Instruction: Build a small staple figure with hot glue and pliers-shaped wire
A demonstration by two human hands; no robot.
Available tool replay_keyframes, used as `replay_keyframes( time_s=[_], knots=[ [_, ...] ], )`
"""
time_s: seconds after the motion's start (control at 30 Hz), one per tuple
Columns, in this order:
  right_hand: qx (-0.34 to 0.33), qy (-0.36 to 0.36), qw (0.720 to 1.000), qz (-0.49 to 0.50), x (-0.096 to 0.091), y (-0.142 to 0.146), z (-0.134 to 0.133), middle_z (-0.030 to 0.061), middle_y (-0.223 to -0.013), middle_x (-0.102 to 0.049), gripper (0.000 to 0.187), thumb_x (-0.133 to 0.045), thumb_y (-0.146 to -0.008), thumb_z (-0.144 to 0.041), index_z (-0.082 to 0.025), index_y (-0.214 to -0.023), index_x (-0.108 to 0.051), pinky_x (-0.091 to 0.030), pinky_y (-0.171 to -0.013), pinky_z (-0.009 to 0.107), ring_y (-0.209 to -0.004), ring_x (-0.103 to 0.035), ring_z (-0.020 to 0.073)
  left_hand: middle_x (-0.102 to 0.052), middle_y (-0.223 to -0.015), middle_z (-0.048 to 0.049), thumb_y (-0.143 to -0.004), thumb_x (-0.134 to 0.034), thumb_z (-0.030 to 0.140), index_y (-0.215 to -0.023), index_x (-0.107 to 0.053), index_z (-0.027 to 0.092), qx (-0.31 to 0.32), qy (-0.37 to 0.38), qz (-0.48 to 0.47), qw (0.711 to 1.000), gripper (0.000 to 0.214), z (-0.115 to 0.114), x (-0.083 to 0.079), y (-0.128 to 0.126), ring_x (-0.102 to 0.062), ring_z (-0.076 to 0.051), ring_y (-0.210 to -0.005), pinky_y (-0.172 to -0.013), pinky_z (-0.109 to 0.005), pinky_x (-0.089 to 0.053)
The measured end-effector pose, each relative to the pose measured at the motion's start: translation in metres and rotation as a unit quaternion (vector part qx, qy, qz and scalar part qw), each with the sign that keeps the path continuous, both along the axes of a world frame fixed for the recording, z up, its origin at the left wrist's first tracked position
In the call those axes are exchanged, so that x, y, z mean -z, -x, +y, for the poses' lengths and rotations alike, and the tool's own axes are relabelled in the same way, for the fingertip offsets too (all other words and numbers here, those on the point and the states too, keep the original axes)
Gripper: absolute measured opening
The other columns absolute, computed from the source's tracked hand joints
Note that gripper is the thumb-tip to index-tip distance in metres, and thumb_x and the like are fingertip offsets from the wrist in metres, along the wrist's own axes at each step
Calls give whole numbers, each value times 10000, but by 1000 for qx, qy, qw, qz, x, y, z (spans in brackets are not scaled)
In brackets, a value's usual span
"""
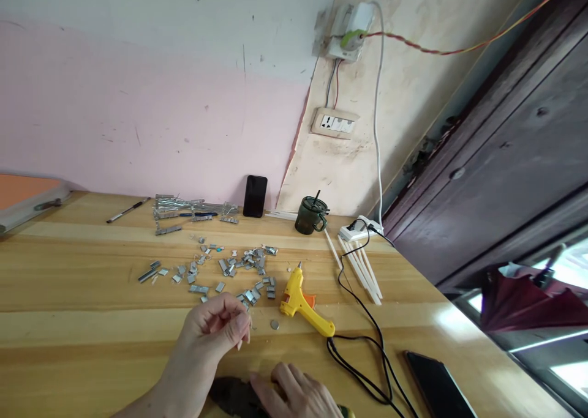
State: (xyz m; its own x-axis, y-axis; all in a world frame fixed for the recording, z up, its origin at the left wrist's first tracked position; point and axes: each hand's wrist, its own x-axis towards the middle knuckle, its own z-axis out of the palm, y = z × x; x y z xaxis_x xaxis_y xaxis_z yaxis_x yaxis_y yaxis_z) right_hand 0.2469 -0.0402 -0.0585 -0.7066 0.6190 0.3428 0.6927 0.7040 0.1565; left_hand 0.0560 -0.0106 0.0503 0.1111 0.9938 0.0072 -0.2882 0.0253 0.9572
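Near the middle of the table, my left hand point(215, 329) is raised in a pinch, thumb against curled fingers. Whatever it may hold is too small to make out. At the bottom edge my right hand point(301, 393) is closed over a dark-jawed pair of pliers point(234, 396); a bit of yellowish handle shows past the fingers. Small silvery metal clips point(250, 295) lie scattered just beyond my left hand. To the right lies a yellow glue gun point(303, 305) with an orange trigger, nozzle pointing away. A small round grey disc point(274, 324) is beside it.
White glue sticks point(361, 268) lie by a power strip point(361, 228). Black cable point(367, 308) loops across the right side near a phone point(438, 384). Along the wall are metal rods point(193, 207), a pen point(128, 210), another phone point(255, 196) and a dark mug point(310, 216).
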Motion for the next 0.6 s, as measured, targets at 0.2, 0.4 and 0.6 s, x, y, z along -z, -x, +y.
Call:
replay_keyframes(
  time_s=[0.2,0.4,0.6],
  knots=[
    [-1,289,906,309,-89,7,14,55,-796,-645,206,-513,-862,-319,-167,-859,-653,-489,-620,220,-694,-617,147,-536,-506,45,-713,-701,452,-558,-614,209,20,0,33,999,301,-2,0,-1,-446,-120,-546,-579,-226,-351],
    [45,445,790,419,-139,30,24,-28,-587,-489,223,-539,-793,-328,-154,-657,-576,-361,-512,213,-559,-435,102,-503,-551,29,-723,-672,461,-558,-598,202,21,-20,58,998,316,-5,-1,-1,-449,-144,-581,-563,-235,-362],
    [-36,245,882,401,-133,45,36,-37,-521,-462,234,-482,-737,-114,-176,-511,-482,-317,-467,200,-502,-422,85,-487,-539,29,-714,-676,439,-547,-574,203,-19,-29,69,997,307,-4,-6,-1,-434,-143,-555,-540,-235,-363]
  ],
)
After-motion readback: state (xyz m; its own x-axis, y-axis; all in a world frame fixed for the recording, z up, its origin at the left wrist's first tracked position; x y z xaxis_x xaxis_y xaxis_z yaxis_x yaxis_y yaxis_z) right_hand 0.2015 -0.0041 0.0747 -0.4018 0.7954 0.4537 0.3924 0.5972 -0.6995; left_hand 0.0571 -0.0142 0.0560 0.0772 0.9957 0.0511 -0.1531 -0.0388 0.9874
